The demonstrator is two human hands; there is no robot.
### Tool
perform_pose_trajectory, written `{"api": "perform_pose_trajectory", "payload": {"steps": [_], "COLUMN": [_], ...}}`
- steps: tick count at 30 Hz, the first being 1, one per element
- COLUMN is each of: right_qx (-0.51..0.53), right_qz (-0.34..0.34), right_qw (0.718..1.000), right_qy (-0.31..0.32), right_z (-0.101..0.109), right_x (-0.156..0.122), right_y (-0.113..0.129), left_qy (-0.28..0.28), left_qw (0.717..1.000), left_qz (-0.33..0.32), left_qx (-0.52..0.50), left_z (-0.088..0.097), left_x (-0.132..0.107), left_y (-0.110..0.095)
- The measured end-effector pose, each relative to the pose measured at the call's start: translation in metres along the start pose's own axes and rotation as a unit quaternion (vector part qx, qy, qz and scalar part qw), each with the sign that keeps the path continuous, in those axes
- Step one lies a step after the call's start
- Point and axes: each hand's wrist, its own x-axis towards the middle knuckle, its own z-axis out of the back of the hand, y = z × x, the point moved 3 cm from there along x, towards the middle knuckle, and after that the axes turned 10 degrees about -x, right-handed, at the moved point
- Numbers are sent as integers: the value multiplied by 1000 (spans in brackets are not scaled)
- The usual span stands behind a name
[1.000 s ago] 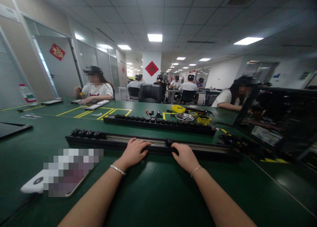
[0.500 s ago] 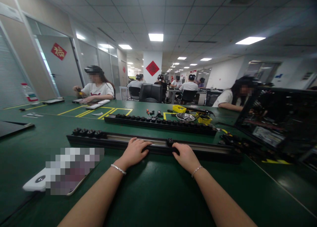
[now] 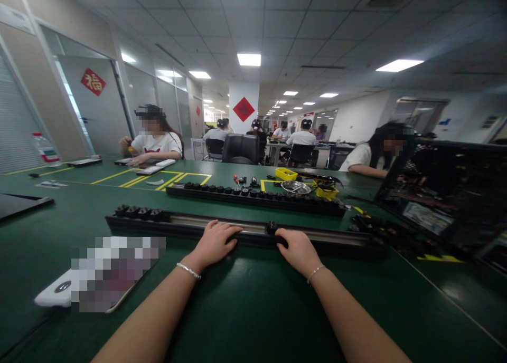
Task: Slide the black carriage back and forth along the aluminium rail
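A long black channel rail (image 3: 237,232) with a pale metal inner strip lies crosswise in front of me. My left hand (image 3: 216,241) grips its middle, fingers over the top and thumb at the near side. Right of that, my right hand (image 3: 295,247) is curled over the near wall of the rail. Its fingertips sit against or right beside a small black block (image 3: 271,227) standing in the channel; exact contact is hard to make out. Several similar black blocks (image 3: 138,212) are seated at the rail's left end.
Behind lies a second black rail (image 3: 253,197) filled with black blocks. Beyond it are a metal dish (image 3: 296,187) and a yellow bin (image 3: 285,174). A phone (image 3: 114,278) lies at left, a dark panel (image 3: 443,194) stands right. Co-workers sit across the green table.
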Motion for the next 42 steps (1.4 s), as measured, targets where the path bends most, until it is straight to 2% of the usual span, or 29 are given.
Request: {"api": "perform_pose_trajectory", "payload": {"steps": [16,42], "right_qx": [18,17], "right_qz": [4,-19], "right_qw": [999,1000], "right_qy": [-27,-3], "right_z": [-3,-1], "right_x": [-1,0], "right_y": [-2,-4], "left_qy": [-2,-1], "left_qw": [1000,1000], "left_qz": [-2,-3], "left_qx": [-11,-5], "left_z": [0,0], "left_x": [0,0], "left_y": [1,1]}}
